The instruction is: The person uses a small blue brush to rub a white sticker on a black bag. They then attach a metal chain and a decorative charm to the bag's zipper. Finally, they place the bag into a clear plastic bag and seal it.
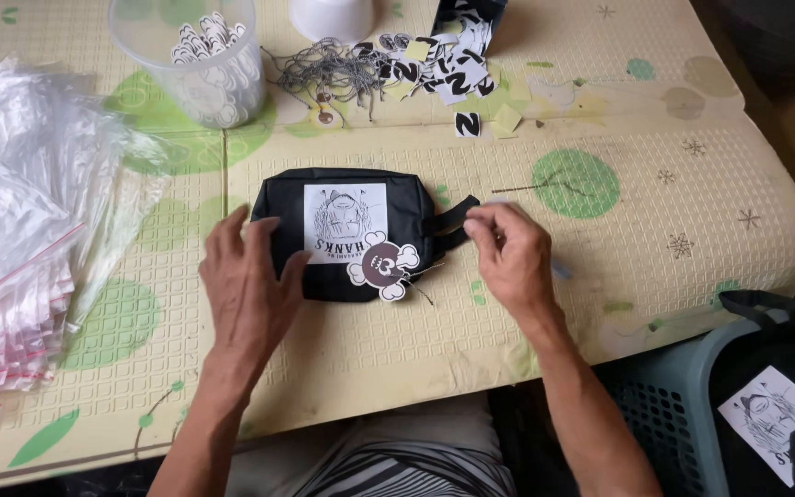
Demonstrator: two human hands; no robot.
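Striped cloth (397, 465) on the person's lap lies nearest to the camera, at the bottom edge of the head view, with both forearms going up from it. To the lower right stands a grey-green plastic basket (660, 405), and inside it is another black pouch (775, 414) with a white picture label.

On the counter (600, 276), which has a cream mat with green dots, a small black pouch (342, 230) lies flat in the middle. It carries a white square label with a drawing, and a skull-shaped paper tag (384, 267) rests at its lower right corner. The left hand (250, 285) lies released on the left end of the pouch, fingers spread and flat, grasping nothing. The right hand (508, 253) pinches the black strap (453, 221) at the right end of the pouch between thumb and fingertips.

At the left edge sits a pile of clear plastic zip bags (20, 230) (some show a red closing line). Behind the pouch, at the far side, stands a clear plastic cup (200, 64) filled with white tags, and just beside it a bundle of grey strings (333, 74). Right of the strings lie loose black-and-white stickers (443, 74), near a small black box (466, 18). A white bowl (333, 18) is at the top edge.
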